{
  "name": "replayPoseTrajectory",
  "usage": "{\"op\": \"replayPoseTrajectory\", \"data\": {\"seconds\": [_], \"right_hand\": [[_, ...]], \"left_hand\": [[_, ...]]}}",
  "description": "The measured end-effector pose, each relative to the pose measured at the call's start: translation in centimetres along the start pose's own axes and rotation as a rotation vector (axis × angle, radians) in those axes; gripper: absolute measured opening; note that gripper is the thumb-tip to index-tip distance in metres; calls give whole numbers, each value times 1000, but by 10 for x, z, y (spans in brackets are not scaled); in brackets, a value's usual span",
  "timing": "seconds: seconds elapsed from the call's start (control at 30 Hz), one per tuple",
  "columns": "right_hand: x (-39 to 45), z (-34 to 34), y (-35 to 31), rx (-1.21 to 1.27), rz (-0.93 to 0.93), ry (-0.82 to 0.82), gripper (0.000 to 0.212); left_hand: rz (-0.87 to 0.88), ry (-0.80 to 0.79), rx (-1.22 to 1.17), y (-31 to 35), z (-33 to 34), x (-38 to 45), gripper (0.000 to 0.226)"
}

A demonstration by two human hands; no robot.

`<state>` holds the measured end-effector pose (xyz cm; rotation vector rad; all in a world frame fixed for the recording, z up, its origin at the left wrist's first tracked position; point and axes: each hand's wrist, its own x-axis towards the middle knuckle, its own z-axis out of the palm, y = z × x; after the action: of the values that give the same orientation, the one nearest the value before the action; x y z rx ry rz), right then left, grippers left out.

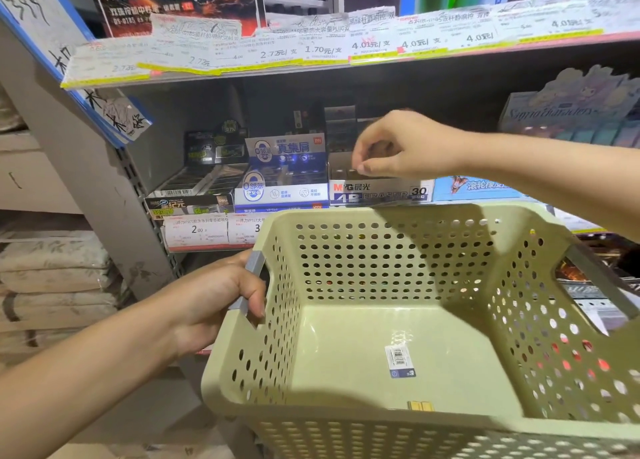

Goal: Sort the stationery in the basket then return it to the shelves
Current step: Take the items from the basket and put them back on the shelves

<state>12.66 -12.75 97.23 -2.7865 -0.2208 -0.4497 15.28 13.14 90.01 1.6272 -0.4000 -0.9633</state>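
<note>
My left hand (221,295) grips the grey left handle (247,285) of a pale green perforated basket (381,417), held in front of the shelves. The basket floor shows only a barcode sticker (398,356) and a small yellow item (420,406) against the near wall. My right hand (398,146) hovers over the open M&G 4B eraser box (381,190) on the middle shelf. Its fingers curl downward and thumb and fingertips nearly meet at the box's opening. Whether anything sits between them is hidden.
Left of the eraser box stand a blue-white eraser display box (282,178) and a black one (194,188). The upper shelf edge (311,56), lined with price labels, overhangs my right hand. A grey shelf upright (114,223) stands at left, with stacked paper bundles (52,278) beyond it.
</note>
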Motion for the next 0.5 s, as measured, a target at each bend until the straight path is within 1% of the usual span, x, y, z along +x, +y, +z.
{"op": "replayPoseTrajectory", "data": {"seconds": [0.07, 0.1, 0.2, 0.23, 0.3, 0.33, 0.4, 0.43, 0.5], "right_hand": [[-16, 3, -12, 58, -57, -53, 12], [-24, 5, -19, 78, -73, -130, 14], [-45, 24, -33, 105, -109, -471, 19], [-49, 33, -36, 71, -122, -570, 17], [-54, 52, -39, -22, -135, -714, 5], [-56, 61, -39, -69, -134, -762, 5], [-59, 79, -36, -122, -112, -863, 15], [-60, 87, -36, -136, -87, -922, 17], [-65, 103, -33, -170, -31, -1025, 12]], "left_hand": [[-2, 3, -3, 1, 0, 0, 56], [-4, 4, -6, 1, 1, 0, 56], [-2, -11, -1, 2, 2, 0, 52], [2, -20, 1, 2, 3, -1, 51], [13, -24, 6, 0, 3, -1, 50], [19, -22, 10, -1, 2, -2, 49], [22, 0, 19, -3, 2, -2, 52], [23, 14, 21, -3, 2, -1, 55], [21, 38, 22, -4, 1, -1, 59]]}}
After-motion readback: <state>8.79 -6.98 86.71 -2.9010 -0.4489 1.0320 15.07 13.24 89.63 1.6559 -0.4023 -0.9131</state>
